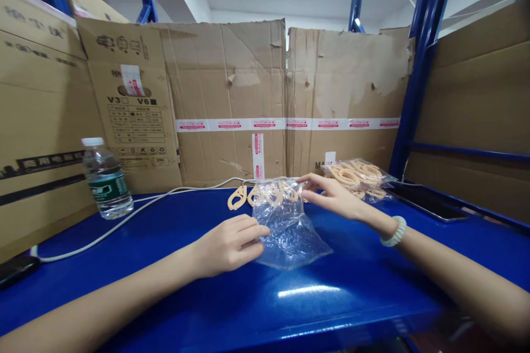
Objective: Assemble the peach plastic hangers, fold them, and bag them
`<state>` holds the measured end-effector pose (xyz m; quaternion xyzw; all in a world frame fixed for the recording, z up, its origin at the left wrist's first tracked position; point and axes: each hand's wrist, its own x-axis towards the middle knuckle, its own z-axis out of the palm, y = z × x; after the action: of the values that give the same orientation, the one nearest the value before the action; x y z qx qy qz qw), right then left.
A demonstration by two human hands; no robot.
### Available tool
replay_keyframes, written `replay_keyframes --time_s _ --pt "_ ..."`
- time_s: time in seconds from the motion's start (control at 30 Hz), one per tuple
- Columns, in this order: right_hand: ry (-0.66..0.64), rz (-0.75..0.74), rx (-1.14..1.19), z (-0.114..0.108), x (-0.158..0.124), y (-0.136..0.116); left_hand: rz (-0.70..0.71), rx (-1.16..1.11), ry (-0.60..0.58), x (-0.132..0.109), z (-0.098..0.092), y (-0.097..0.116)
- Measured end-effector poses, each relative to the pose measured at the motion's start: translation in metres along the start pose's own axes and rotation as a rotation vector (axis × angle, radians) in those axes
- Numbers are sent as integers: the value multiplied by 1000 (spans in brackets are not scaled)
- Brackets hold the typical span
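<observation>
A clear plastic bag (pixel 290 237) lies spread on the blue tabletop, its far end over several beige looped pieces (pixel 237 197) whose exact kind I cannot make out. Some of these pieces show through the film, others stick out on the left. My left hand (pixel 232 245) has its fingers curled at the bag's near left edge, thumb and index closed on the film. With its fingers reaching left, my right hand (pixel 331 196) pinches the bag's far right corner between index finger and thumb. A pale coiled band (pixel 394 231) circles the right wrist.
Right of the bag is a filled clear bag of beige loops (pixel 356 174). A dark phone or tablet (pixel 428 202) lies beyond it. On the left stand a water bottle (pixel 108 179), a white cable (pixel 103 238) and a black object (pixel 19 270). Cardboard (pixel 226 83) walls the back.
</observation>
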<state>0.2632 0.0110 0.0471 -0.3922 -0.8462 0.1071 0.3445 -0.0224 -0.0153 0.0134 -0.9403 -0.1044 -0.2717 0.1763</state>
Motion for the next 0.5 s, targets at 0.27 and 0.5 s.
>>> replay_keyframes --time_s 0.27,0.5 --pt "-117 -92 -426 39 -15 -8 175 57 -64 -5 7 -1" --pt "-91 99 -802 50 -13 -8 147 -11 -123 -4 4 4"
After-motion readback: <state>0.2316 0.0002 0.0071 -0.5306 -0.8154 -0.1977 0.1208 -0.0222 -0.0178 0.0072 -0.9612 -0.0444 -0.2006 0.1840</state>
